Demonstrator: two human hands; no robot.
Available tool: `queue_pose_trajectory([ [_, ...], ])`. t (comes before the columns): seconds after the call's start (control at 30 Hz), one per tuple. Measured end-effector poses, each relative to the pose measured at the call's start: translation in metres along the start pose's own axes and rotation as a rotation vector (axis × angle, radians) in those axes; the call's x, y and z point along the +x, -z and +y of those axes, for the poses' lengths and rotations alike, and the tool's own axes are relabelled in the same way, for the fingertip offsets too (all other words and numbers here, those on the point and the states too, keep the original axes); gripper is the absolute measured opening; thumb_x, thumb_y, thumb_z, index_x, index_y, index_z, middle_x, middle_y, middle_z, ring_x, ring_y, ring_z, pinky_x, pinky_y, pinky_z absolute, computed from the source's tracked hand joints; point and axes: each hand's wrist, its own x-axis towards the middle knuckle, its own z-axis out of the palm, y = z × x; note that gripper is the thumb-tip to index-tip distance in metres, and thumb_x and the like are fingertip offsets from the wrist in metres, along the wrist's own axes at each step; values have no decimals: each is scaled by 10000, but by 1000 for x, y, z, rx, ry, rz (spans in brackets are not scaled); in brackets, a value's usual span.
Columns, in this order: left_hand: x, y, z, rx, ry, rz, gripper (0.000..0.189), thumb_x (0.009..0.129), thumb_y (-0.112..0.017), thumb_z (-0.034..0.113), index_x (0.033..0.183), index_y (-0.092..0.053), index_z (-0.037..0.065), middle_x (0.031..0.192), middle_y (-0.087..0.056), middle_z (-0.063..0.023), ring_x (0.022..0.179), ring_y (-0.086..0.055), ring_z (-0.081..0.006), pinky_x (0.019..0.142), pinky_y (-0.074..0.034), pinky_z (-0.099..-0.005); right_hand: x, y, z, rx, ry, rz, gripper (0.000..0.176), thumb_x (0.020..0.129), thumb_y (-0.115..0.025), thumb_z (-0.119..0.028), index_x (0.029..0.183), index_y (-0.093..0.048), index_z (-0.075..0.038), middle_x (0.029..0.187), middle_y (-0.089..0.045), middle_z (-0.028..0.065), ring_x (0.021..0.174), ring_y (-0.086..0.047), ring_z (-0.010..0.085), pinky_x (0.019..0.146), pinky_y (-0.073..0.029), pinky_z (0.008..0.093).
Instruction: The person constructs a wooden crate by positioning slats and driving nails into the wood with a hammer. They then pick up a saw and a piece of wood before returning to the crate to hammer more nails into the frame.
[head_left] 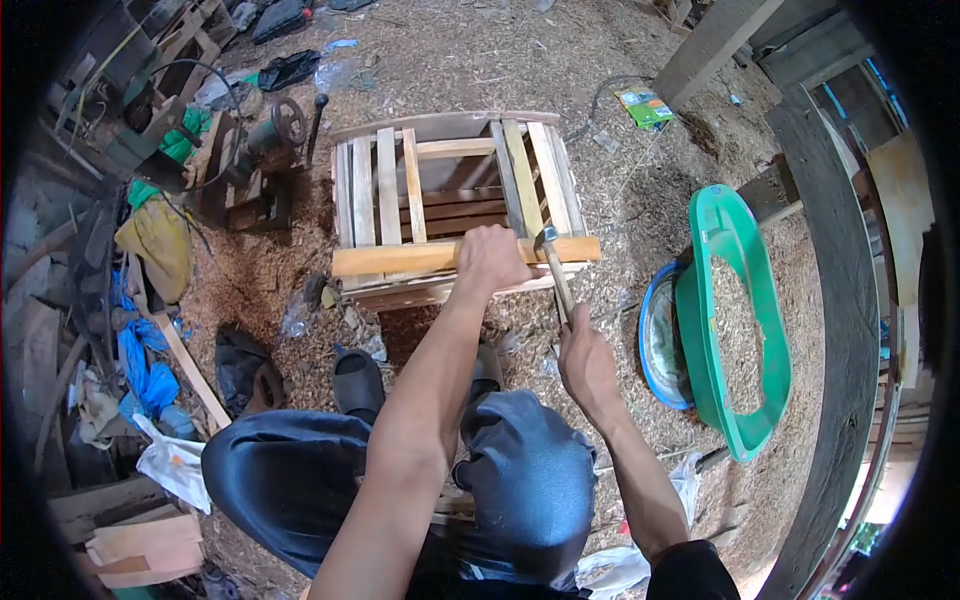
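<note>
A slatted wooden crate (388, 190) stands on the ground before me, with a gap between its top slats. Across its near edge lies a light wooden board (400, 260). My left hand (490, 260) is wrapped over the middle of this board, pressing on it. My right hand (588, 365) is closed round the handle of a hammer (559, 275). The hammer's head is at the board's upper edge, right of my left hand. Whether a nail is under the head cannot be made out.
On the right are a green plastic tub (708, 370) and a blue-rimmed basin (650, 345). A machine with a handwheel (289, 122) stands at the upper left. Wooden posts (835, 330) rise at the right. Wood shavings (480, 50) cover the ground.
</note>
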Motion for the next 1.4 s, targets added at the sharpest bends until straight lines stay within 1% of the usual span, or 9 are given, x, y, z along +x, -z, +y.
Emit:
queue_pose_trajectory([
  [0.3,-2,7,3,-18,9,-81,554,634,-720,494,819,-724,-28,802,-696,-197,777,-696,-307,719,-563,-383,-6,-4,-1,96,5,19,128,944,-394,-128,1008,-372,-20,701,-584,331,670,-575,531,590,-432,590],
  [0.43,1,3,-3,-15,-34,22,704,590,-698,652,798,-724,-21,770,-695,-179,737,-693,-288,679,-561,-376,9,6,21,244,106,18,243,943,-477,-163,1120,-375,-32,744,-613,253,649,-610,457,607,-472,527],
  [0.6,0,6,0,34,20,-67,842,549,-670,788,800,-724,-13,761,-695,-153,742,-694,-269,676,-559,-363,8,59,-7,524,-114,-8,355,947,-517,-256,1185,-482,5,768,-597,158,752,-614,233,694,-479,403],
  [0.7,0,1,-3,13,-21,18,814,573,-677,766,796,-723,-16,745,-692,-147,729,-693,-273,666,-560,-365,18,51,0,277,-62,55,417,964,-468,-316,1222,-480,12,795,-606,171,783,-616,235,723,-475,401],
  [0.73,-1,3,-4,6,-32,1,785,589,-692,735,805,-724,-19,750,-694,-147,735,-694,-278,673,-562,-369,12,56,-16,275,-174,-45,459,974,-434,-363,1217,-494,22,887,-635,235,855,-635,344,767,-466,435],
  [0.87,2,5,-5,55,-32,-131,774,639,-654,745,926,-726,30,921,-693,-113,835,-691,-247,705,-562,-331,11,35,-5,76,-92,-70,394,984,-432,-353,1116,-525,6,879,-608,328,895,-578,506,721,-439,524],
  [1.0,1,-4,-9,31,-89,43,739,617,-715,684,851,-720,-18,788,-701,-134,756,-697,-270,679,-566,-360,6,32,-24,101,-33,42,301,1002,-401,-270,1041,-514,7,812,-593,341,835,-562,534,664,-427,558],
  [1.23,0,3,-5,11,-60,-6,753,606,-702,714,843,-727,-1,774,-702,-124,746,-700,-250,668,-566,-351,17,21,-15,-148,41,8,284,1008,-376,-280,999,-443,-5,689,-562,359,701,-552,557,592,-415,611],
  [1.4,-1,4,-5,31,-81,-43,746,618,-689,719,820,-731,2,761,-699,-116,738,-697,-250,672,-565,-355,17,35,-29,-70,95,86,282,1005,-384,-274,968,-435,1,660,-550,356,672,-550,549,575,-402,610],
])
